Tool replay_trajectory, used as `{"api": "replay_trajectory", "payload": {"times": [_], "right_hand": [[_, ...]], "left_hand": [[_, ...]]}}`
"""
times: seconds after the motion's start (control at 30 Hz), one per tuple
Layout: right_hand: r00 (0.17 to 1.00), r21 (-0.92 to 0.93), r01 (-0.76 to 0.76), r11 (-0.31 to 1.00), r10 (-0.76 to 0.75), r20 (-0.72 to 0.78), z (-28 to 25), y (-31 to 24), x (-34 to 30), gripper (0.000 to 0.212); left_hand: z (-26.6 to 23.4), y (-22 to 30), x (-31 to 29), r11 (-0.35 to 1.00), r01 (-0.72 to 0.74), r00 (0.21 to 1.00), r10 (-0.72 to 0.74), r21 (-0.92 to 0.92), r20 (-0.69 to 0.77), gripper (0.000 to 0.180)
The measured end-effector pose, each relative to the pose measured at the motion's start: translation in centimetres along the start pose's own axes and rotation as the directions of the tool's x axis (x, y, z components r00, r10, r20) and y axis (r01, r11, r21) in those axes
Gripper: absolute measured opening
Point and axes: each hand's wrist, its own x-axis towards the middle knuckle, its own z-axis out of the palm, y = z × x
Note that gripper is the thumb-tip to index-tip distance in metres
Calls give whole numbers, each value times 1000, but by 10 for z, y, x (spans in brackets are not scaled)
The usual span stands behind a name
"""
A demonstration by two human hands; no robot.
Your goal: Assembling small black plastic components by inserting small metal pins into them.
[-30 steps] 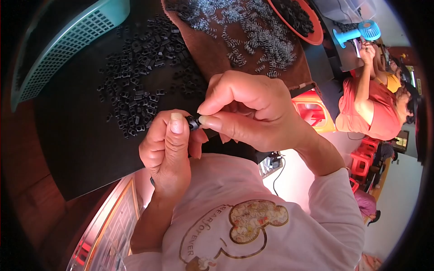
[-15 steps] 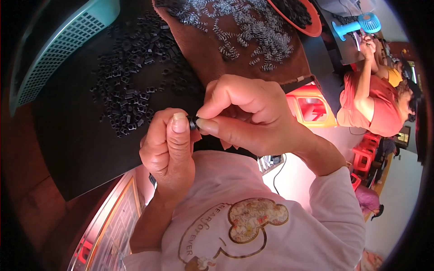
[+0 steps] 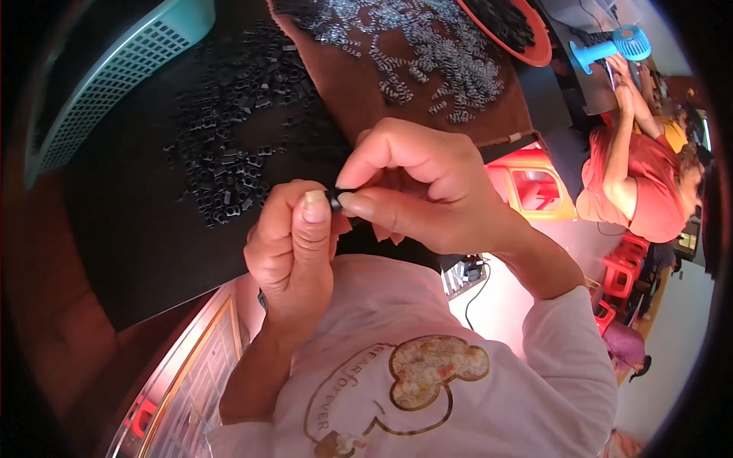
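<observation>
Between my two hands is a small black plastic part (image 3: 334, 200), mostly covered by fingertips. My left hand (image 3: 294, 237) is closed around it, thumb pressed on its side. From the right, my right hand (image 3: 427, 191) pinches the part's other end with thumb and forefinger. Beyond the hands, many small black plastic pieces (image 3: 229, 164) lie scattered on the dark table (image 3: 130, 252). A heap of small metal springs (image 3: 458, 65) is spread over a brown cloth (image 3: 351, 88) farther back.
A teal perforated basket (image 3: 122, 84) stands at the far left. An orange bowl (image 3: 537, 53) of black pieces is at the back right. Right of the table are a red-orange stool (image 3: 534, 187), a blue fan (image 3: 628, 43) and a seated person in a red shirt (image 3: 641, 183).
Both hands stay joined at the small black part, with only slight finger movement. The whole view has shifted a little, so table and hands sit slightly differently in the picture.
</observation>
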Motion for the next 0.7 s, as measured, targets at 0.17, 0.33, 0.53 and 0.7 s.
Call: {"api": "replay_trajectory", "payload": {"times": [0.17,0.33,0.53,0.7], "right_hand": [[999,-29,11,1000,-12,-30,-5,-7,4,14],[984,-70,-166,984,169,52,-9,-17,10,7],[987,-330,162,930,-149,65,-7,-2,11,12],[874,-554,467,689,-453,175,0,4,11,52]], "left_hand": [[-5,3,1,992,-108,985,98,69,139,19],[-9,7,1,999,-12,987,5,47,162,21],[-12,11,5,997,77,977,-75,0,199,26],[-9,17,8,956,196,976,-169,-221,136,23]]}}
